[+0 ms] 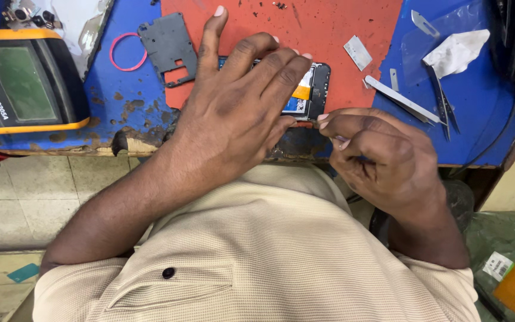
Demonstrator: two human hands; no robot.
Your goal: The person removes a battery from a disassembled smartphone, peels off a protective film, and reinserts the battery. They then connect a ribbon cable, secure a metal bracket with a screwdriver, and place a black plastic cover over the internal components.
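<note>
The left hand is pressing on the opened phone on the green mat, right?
Not quite: the mat is red, not green. The head view shows the left hand lying flat over the opened phone on it.

My left hand (pixel 239 101) and my right hand (pixel 377 158) are both bare, with no rings, watch or gloves, and the nails are trimmed short. My forearms are uncovered back to above the elbows, where the short sleeves of my shirt begin. The shirt (pixel 269 250) below my hands is beige with a fine ribbed weave, and it carries a chest pocket flap fastened by one small dark button (pixel 168 273).
</note>
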